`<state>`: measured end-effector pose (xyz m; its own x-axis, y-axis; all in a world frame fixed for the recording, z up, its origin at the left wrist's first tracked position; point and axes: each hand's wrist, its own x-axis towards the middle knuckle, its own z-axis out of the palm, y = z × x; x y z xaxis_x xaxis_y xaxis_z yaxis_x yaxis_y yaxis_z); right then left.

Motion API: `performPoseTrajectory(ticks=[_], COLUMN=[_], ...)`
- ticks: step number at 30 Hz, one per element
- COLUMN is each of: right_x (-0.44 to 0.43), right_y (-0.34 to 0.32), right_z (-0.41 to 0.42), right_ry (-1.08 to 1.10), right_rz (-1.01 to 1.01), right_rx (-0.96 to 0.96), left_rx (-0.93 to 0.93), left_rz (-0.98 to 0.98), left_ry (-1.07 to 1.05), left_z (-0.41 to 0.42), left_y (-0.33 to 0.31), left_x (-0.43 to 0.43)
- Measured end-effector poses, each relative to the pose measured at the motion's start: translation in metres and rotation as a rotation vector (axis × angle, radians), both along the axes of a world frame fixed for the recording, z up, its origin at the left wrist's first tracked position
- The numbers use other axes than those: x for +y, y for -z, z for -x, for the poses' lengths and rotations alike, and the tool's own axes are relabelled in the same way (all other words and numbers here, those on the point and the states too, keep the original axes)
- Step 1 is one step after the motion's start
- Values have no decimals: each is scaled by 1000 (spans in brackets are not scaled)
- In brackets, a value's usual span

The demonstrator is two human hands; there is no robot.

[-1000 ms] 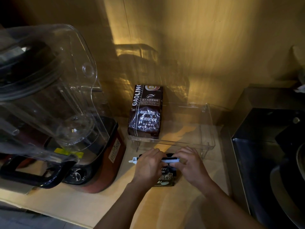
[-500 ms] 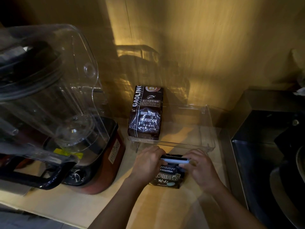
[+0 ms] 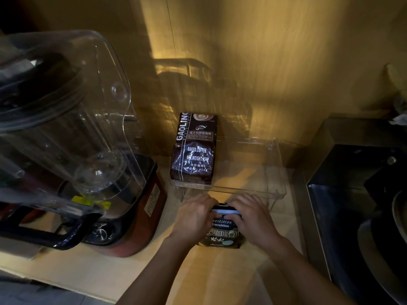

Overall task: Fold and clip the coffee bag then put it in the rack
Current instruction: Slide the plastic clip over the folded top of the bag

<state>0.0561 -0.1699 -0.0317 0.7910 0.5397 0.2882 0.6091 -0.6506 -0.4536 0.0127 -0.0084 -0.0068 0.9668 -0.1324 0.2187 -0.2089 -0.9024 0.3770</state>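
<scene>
Dark coffee bag (image 3: 222, 235) stood on wooden counter (image 3: 123, 267), just near of clear rack (image 3: 279, 172). Bag top gripped from left by left hand (image 3: 193, 216), from right by right hand (image 3: 253, 214); both closed on pale clip (image 3: 223, 210) across fold. Second coffee bag (image 3: 193, 150) seen upright at rack's left end. Blender (image 3: 72, 137) at left.

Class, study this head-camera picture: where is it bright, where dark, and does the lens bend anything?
Head view: warm light falls on the wall and counter, with corners dark; glare streaks the blender jar and the clear rack; wide-angle bowing toward the edges; label on the bag in the rack stays readable.
</scene>
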Motion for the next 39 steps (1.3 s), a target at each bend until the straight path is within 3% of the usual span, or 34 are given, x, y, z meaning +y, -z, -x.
performPoseTrajectory(ticks=[22, 30, 39], right_x=[-5, -12, 7], right_y=[-6, -8, -13], right_z=[6, 3, 10], right_ry=[7, 20, -46], right_rz=[-73, -75, 119], right_rx=[84, 102, -34], left_rx=[182, 125, 87], left_rz=[293, 352, 342], left_ry=[-162, -148, -131], left_z=[8, 14, 14], left_y=[2, 7, 11], left_x=[15, 35, 34])
